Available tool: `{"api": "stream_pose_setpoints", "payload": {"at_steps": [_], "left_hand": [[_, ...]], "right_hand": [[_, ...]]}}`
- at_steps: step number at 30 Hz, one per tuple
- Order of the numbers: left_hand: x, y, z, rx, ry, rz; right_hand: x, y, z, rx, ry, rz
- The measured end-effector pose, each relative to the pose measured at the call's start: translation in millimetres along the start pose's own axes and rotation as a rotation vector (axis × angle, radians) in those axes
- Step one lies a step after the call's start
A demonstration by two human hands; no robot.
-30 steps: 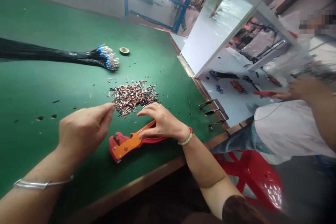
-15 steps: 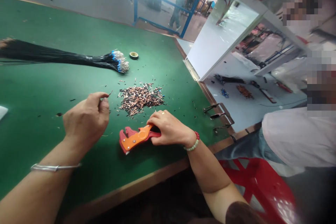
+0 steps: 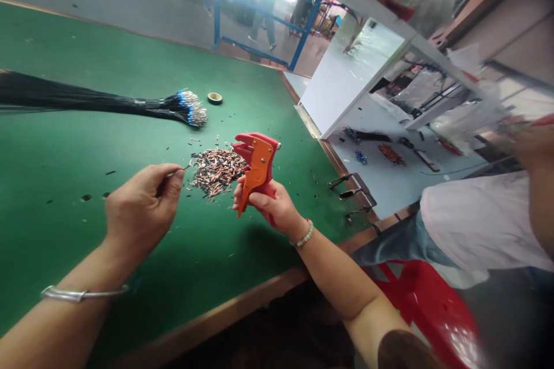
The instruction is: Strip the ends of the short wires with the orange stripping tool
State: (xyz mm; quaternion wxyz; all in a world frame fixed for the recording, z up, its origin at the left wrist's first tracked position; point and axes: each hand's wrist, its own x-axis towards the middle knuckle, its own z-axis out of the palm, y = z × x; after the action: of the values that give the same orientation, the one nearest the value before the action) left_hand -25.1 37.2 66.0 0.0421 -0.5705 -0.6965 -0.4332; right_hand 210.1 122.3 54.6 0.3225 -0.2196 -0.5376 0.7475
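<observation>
My right hand (image 3: 274, 204) is wrapped round the handles of an orange and red wire stripper (image 3: 258, 164), held upright above the green table (image 3: 194, 277) with its jaws pointing left. Left of it, my left hand (image 3: 147, 199) pinches a short thin piece of wire (image 3: 187, 168) between thumb and forefinger. Between the two hands lies a pile of wire offcuts (image 3: 216, 172), copper-coloured and black; the stripper hides its right side. Behind the left hand rests a long bundle of black wires (image 3: 95, 98) with blue and silvery ends.
A roll of tape (image 3: 214, 98) lies near the bundle's end. Metal clamps (image 3: 357, 193) sit at the table's right edge. A white panel (image 3: 346, 81) stands behind. At the right, a person in a pale shirt (image 3: 480, 219) is beside a red stool (image 3: 433, 300).
My right hand has lifted the wire stripper off the table and turned it upright, jaws now raised beside the pile. The left hand keeps its pinch, almost in place. The view has shifted slightly.
</observation>
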Motion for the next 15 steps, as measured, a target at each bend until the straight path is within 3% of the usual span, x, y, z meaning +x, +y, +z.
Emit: {"api": "stream_pose_setpoints", "payload": {"at_steps": [6,15], "left_hand": [[-5.6,1.8,6.2,0.077,-0.025,0.021],[-6.0,6.1,6.5,-0.044,-0.040,-0.002]], "right_hand": [[3.8,2.6,-1.3,-0.255,-0.123,0.031],[5.4,0.1,-6.2,-0.209,-0.269,0.145]]}}
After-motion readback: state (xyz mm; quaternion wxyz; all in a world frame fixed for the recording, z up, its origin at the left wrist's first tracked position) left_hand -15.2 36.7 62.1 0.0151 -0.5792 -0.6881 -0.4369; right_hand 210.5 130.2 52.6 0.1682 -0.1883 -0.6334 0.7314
